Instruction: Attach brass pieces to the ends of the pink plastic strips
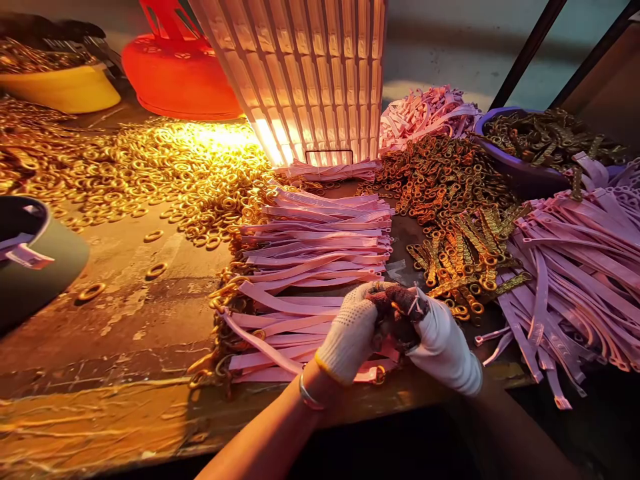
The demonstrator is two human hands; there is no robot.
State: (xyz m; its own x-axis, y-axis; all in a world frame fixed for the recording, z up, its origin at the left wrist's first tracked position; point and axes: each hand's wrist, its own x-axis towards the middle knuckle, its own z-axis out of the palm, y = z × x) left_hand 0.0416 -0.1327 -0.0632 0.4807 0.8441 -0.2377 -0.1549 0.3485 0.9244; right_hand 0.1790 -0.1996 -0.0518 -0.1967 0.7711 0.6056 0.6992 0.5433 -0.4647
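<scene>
My left hand (350, 327), in a white dotted knit glove, meets my right hand (433, 333) over the front end of a row of pink straps (320, 240). Both are closed, their dark, stained fingertips pressed together. A small orange-gold glint shows between the fingers, but what they grip is mostly hidden. The right glove is white too, with a loose thread near the fingers. Beneath the hands, the straps lie crosswise in a long stack, with gold rings at their left ends. One curved strap (260, 343) runs under my left wrist.
Loose gold rings (135, 167) heap at the left, near a dark bucket (60, 267). To the right lie brass link pieces (460, 253) and more pink straps (585, 267). Behind stand a ribbed, lit panel (320, 80), a red container (180, 73) and a purple basin (520, 170).
</scene>
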